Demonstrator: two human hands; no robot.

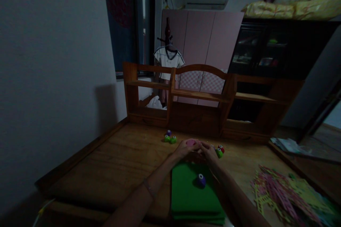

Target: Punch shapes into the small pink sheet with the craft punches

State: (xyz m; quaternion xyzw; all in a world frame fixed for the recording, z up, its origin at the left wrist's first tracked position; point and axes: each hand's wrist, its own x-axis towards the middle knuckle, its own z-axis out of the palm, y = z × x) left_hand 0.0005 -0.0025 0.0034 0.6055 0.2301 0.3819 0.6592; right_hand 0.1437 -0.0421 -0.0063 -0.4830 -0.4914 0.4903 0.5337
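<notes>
Above the far end of a stack of green sheets [189,198], my two hands meet. My left hand [184,149] is closed on a pink rounded piece [190,143], whose exact kind I cannot make out in the dim light. The fingers of my right hand [209,151] pinch together at the right edge of that same piece. On the green sheets lies a small purple ball [201,181] with a white eye-like spot. Close beyond my right hand are a green ball [219,153] and a red ball [221,148], with another partly hidden by the fingers.
Left of my hands sit two green balls [170,139] and a purple one [168,132]. A heap of pink and yellow cut-out sheets [290,195] covers the right side of the wooden tabletop [128,163]. A wooden shelf unit [197,95] borders the back, and a wall rises at left.
</notes>
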